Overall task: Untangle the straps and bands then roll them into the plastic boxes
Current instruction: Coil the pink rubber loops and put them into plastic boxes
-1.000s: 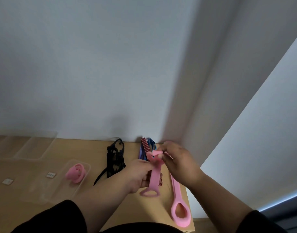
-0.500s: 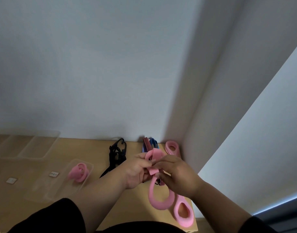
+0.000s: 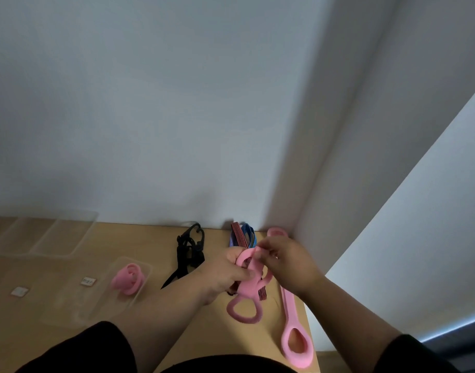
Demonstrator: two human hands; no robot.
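Left hand (image 3: 225,275) gripped a half-rolled pink band (image 3: 248,281) above the bench (image 3: 155,321), its loop end hanging down. Right hand (image 3: 290,262) pinched the band's top edge. Second pink band (image 3: 292,327) lay flat along the bench's right edge. Rolled pink band (image 3: 127,278) sat in a clear box (image 3: 101,300). Black strap (image 3: 189,251) and striped bands (image 3: 241,236) lay near the wall.

No legible text anywhere.

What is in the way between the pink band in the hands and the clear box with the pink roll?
Nothing visible blocks it. The pink band is held above the table; the black strap lies farther back, beside the path to the box.
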